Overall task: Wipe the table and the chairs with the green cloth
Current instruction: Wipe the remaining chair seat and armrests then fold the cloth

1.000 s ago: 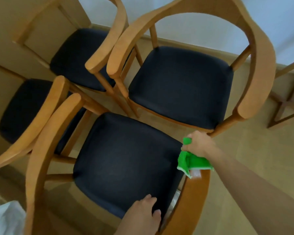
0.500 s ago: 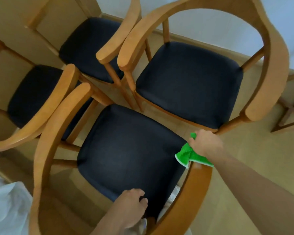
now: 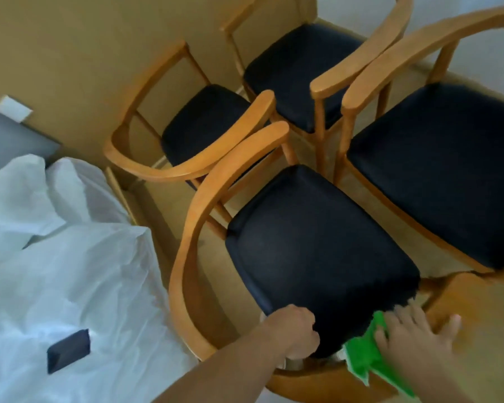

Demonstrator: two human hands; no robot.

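Note:
Several wooden armchairs with black seat pads stand close together. The nearest chair (image 3: 186, 257) has its curved backrest toward me and its black seat (image 3: 317, 251) in the middle of the view. My left hand (image 3: 296, 330) grips the near edge of that seat, fingers curled under it. My right hand (image 3: 410, 330) lies flat, fingers spread, pressing the green cloth (image 3: 364, 356) onto the chair's wooden rail at the seat's near right corner. The right hand is blurred.
A table under a crumpled white plastic sheet (image 3: 56, 286) fills the lower left, with a small dark flat object (image 3: 68, 350) lying on it. Another chair (image 3: 437, 170) stands right of the near one, two more (image 3: 204, 129) behind. Tan floor shows between them.
The view has swung left, bringing the covered table in. My right hand with the cloth has slid from the chair's right arm end back along the rail toward me. My left hand stays on the seat edge.

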